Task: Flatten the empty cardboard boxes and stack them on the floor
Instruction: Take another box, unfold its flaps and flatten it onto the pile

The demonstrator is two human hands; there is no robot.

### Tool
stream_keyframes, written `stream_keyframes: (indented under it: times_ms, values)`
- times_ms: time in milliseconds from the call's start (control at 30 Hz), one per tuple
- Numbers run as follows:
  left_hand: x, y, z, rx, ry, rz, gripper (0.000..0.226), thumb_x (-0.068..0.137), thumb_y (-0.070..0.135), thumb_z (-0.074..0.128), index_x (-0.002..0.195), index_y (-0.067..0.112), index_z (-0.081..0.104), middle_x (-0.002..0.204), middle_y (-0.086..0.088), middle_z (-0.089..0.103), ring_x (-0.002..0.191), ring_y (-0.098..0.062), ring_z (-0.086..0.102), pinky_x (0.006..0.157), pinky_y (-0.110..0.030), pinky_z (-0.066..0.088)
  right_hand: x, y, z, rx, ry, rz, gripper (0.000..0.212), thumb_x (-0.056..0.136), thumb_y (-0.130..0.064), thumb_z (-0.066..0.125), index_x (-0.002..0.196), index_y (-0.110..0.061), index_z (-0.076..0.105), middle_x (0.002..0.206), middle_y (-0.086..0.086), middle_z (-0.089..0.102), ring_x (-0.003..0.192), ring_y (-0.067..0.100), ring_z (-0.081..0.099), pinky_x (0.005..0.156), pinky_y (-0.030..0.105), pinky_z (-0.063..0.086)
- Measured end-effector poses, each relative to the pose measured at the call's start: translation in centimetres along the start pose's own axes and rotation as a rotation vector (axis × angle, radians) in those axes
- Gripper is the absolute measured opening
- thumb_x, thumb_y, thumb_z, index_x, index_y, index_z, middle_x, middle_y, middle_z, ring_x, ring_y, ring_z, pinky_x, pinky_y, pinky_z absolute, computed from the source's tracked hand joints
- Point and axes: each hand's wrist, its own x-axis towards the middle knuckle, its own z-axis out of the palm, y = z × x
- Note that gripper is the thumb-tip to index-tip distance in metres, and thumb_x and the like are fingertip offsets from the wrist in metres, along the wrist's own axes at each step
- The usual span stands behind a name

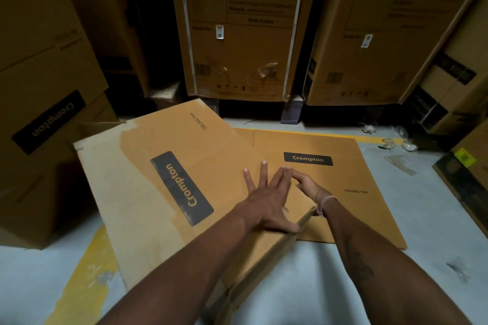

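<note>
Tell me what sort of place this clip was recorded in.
Most likely a warehouse or stockroom. Tall printed cartons stand in rows along the back, more Crompton-branded boxes are stacked at the left, and the bare concrete floor carries painted yellow lines.

We look down on two flattened cardboard boxes on the grey floor. The upper flattened box lies skewed across the lower flattened box, and both carry a dark Crompton label. Our left hand presses flat on the upper box, fingers straight and spread. Our right hand, a pale band on its wrist, curls its fingers at a raised flap edge. Tall standing cartons line the far side; a yellow floor stripe runs at left.
</note>
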Motion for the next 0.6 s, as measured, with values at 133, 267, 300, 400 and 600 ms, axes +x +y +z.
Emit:
stream_keyframes:
  times_ms: [133, 267, 300, 400, 600]
  values:
    - [0.0, 0.5, 1.0, 0.041, 0.033, 0.015, 0.148, 0.064, 0.073, 0.07, 0.154, 0.024, -0.036, 0.168, -0.002, -0.031, 0.143, -0.039, -0.045, 0.104, -0.078, -0.022, 2.1, -0.5, -0.2, -0.195, -0.131, 0.072, 0.054, 0.114, -0.038, 0.021, 0.164, -0.018, 0.019, 0.167, -0.001, 0.02, 0.157, 0.02, 0.014, 0.124, 0.035, 0.014]
    - [0.4, -0.5, 0.4, 0.095, -0.039, 0.039, 0.145, 0.066, 0.076, 0.064, 0.157, 0.015, -0.031, 0.16, -0.009, -0.045, 0.139, -0.038, -0.051, 0.104, -0.077, -0.024, 2.7, 0.2, -0.6, -0.09, 0.061, 0.203, 0.076, 0.093, -0.071, 0.053, 0.136, -0.01, 0.065, 0.136, 0.007, 0.065, 0.127, 0.027, 0.061, 0.102, 0.037, 0.048]
    - [0.6, -0.6, 0.3, 0.11, -0.055, 0.052, 0.144, 0.066, 0.076, 0.064, 0.157, 0.014, -0.03, 0.159, -0.01, -0.045, 0.139, -0.038, -0.051, 0.104, -0.077, -0.024, 2.6, 0.2, -1.0, -0.067, 0.152, 0.205, 0.079, 0.082, -0.077, 0.064, 0.117, -0.007, 0.074, 0.115, 0.008, 0.076, 0.106, 0.028, 0.073, 0.088, 0.037, 0.055]
    - [0.9, -0.7, 0.1, 0.122, -0.077, 0.071, 0.144, 0.067, 0.076, 0.064, 0.157, 0.013, -0.029, 0.159, -0.01, -0.046, 0.14, -0.037, -0.05, 0.105, -0.077, -0.023, 2.6, -0.6, -2.9, -0.144, 0.361, 0.073, 0.07, 0.07, -0.077, 0.077, 0.084, -0.008, 0.077, 0.081, 0.006, 0.079, 0.078, 0.027, 0.075, 0.078, 0.043, 0.06]
    - [0.7, -0.7, 0.3, 0.122, -0.084, 0.068, 0.144, 0.069, 0.076, 0.064, 0.155, 0.015, -0.034, 0.154, -0.011, -0.052, 0.139, -0.034, -0.052, 0.11, -0.072, -0.022, 0.6, -7.4, -8.9, -0.556, 0.434, -0.039, 0.052, 0.079, -0.057, 0.082, 0.07, -0.012, 0.058, 0.069, 0.005, 0.063, 0.072, 0.029, 0.061, 0.066, 0.035, 0.043]
